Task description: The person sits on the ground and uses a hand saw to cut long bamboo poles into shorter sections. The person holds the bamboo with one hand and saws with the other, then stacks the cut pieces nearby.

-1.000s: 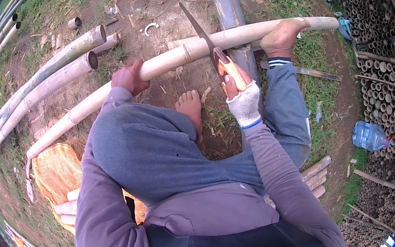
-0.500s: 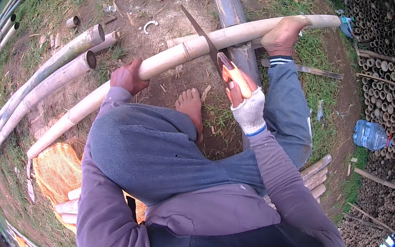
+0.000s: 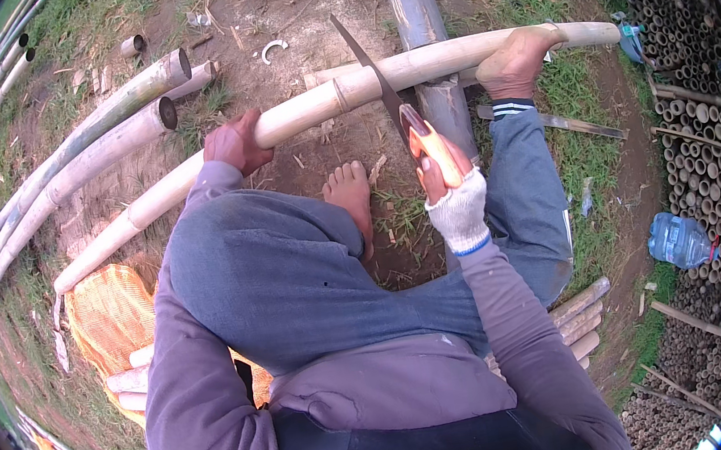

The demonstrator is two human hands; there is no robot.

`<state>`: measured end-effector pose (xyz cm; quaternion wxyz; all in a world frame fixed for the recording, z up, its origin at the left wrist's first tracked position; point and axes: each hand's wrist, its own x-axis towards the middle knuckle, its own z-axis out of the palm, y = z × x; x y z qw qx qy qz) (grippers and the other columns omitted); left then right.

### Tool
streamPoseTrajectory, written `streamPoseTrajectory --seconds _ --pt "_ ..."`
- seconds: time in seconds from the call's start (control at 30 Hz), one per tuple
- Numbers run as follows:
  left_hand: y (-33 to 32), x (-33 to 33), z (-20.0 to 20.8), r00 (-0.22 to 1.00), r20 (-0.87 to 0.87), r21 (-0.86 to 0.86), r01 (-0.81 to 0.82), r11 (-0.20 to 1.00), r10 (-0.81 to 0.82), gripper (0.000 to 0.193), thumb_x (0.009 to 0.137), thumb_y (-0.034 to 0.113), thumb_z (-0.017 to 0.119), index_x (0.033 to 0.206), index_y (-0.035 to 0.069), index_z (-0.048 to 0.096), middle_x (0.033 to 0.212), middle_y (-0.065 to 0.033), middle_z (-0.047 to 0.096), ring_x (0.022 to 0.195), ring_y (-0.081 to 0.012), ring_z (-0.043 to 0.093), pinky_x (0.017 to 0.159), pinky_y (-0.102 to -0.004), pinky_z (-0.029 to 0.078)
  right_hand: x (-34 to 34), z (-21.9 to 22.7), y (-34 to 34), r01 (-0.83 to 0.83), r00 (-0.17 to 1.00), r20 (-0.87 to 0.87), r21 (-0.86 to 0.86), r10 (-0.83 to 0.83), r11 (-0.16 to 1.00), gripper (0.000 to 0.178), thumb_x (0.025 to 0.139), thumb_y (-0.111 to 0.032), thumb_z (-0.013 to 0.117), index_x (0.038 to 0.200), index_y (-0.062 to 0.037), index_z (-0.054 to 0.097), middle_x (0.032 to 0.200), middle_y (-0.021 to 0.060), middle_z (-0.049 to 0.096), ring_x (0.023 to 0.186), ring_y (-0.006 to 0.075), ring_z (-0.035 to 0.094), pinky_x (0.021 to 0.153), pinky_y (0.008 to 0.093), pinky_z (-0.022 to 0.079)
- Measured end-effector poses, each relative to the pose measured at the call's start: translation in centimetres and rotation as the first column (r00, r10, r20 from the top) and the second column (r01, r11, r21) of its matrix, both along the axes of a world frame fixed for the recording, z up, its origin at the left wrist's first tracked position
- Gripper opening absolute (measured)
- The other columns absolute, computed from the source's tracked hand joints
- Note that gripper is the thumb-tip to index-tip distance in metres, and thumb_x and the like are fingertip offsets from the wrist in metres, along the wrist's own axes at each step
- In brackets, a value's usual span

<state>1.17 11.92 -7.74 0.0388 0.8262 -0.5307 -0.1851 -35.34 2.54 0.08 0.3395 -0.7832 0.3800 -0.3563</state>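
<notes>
A long pale bamboo pole point(image 3: 302, 115) lies slantwise in front of me, rising from left to right. Under it runs a thick dark bamboo post point(image 3: 420, 15) on the ground. My left hand point(image 3: 235, 143) is bare and wrapped round the pole from above, left of a node ring. In a white knitted glove, my right hand point(image 3: 450, 187) grips the orange handle of a handsaw point(image 3: 372, 66). The saw's blade stands across the pole, touching it just right of the node ring. My right foot point(image 3: 519, 64) presses on the pole farther right.
Thick bamboo poles point(image 3: 88, 132) lie at the left. An orange mesh sack point(image 3: 110, 310) with cut pieces sits near my left side. Stacked bamboo tubes point(image 3: 710, 137) and a large clear plastic bottle point(image 3: 679, 240) are at the right. Short cut lengths point(image 3: 579, 315) lie beside my right arm.
The saw's handle and my right hand have shifted slightly down, toward me. My left hand, the foot and the pole look nearly unchanged.
</notes>
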Motion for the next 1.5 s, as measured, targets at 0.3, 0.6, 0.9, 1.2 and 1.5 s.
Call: streamPoseTrajectory --seconds 0.3,0.6,0.9,1.2,1.5 --pt "1.2 0.7 0.0 0.999 -0.03 -0.009 -0.038 0.999 0.038 0.056 0.075 0.039 0.086 0.123 0.018 0.067 0.11 -0.0162 0.08 0.101 -0.0406 0.078 0.091 -0.0526 0.062 -7.7 4.8 6.7 -0.058 0.996 -0.066 0.088 0.064 0.994 0.044 0.107 -0.011 0.066 0.144 0.0111 0.06 0.133 0.0219 0.073 0.117 0.0275 0.073 0.102 0.0381 0.057" --pt "-1.5 0.8 0.2 0.999 -0.01 -0.073 0.04 0.997 -0.041 0.055 0.076 0.04 0.085 0.123 0.019 0.067 0.106 -0.0185 0.08 0.1 -0.041 0.078 0.09 -0.0541 0.061 1.0 0.8 -1.5 0.024 0.998 0.05 0.168 -0.033 0.986 0.036 0.105 -0.011 0.071 0.136 0.0062 0.066 0.115 0.0213 0.077 0.103 0.0312 0.077 0.091 0.0391 0.059" --pt "0.6 0.5 0.8 0.999 -0.014 0.022 -0.033 0.999 0.033 0.056 0.075 0.038 0.086 0.124 0.019 0.066 0.109 -0.017 0.08 0.103 -0.0399 0.078 0.092 -0.0531 0.061 -9.1 6.9 7.9 -0.045 0.998 -0.026 0.295 0.055 0.955 0.045 0.108 -0.012 0.065 0.146 0.0098 0.058 0.133 0.0214 0.073 0.118 0.0266 0.073 0.104 0.0392 0.056" --pt "-0.9 0.4 0.9 0.999 -0.04 0.045 -0.002 0.999 0.004 0.06 0.075 0.04 0.087 0.127 0.02 0.065 0.113 -0.0159 0.079 0.105 -0.0395 0.078 0.093 -0.0527 0.061 1.7 3.5 -1.5 0.025 0.993 -0.115 0.057 -0.018 0.998 0.036 0.105 -0.017 0.072 0.132 0.0055 0.07 0.114 0.0223 0.078 0.102 0.0328 0.077 0.092 0.0396 0.059" --pt "-1.4 0.0 0.8 0.999 -0.047 -0.007 0.018 1.0 -0.018 0.061 0.074 0.037 0.087 0.13 0.02 0.067 0.113 -0.0144 0.08 0.106 -0.0387 0.078 0.094 -0.0521 0.061 -5.3 4.1 5.4 0.048 0.998 -0.054 0.072 -0.045 0.996 0.041 0.106 -0.013 0.069 0.139 0.0091 0.064 0.125 0.0222 0.075 0.109 0.0299 0.076 0.097 0.0389 0.058"
